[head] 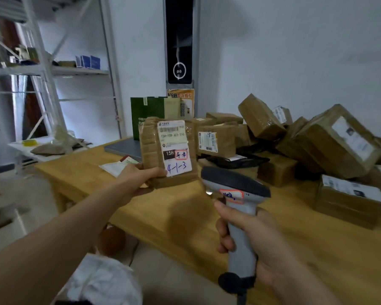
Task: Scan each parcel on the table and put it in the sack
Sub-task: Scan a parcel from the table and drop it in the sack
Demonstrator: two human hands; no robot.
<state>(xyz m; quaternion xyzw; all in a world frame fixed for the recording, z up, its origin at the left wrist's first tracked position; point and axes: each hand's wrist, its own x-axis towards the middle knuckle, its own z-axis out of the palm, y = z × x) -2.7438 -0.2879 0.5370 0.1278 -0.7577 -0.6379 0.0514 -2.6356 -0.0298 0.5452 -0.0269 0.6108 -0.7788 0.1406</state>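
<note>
My left hand (139,176) grips the lower left corner of a flat brown taped parcel (151,150) and holds it upright above the wooden table (180,219). Its white label with "4-1-3" in blue faces me. My right hand (253,236) grips the handle of a grey barcode scanner (235,183); the scanner's dark head is just below and right of the parcel, pointing toward it. A white sack (99,280) sits on the floor at the bottom left, below my left arm.
Several brown parcels (330,142) are piled on the table's right and back. A green bag (146,113) and a grey laptop (124,147) stand behind the held parcel. White metal shelving (42,71) fills the left. A brown round object (111,241) lies under the table edge.
</note>
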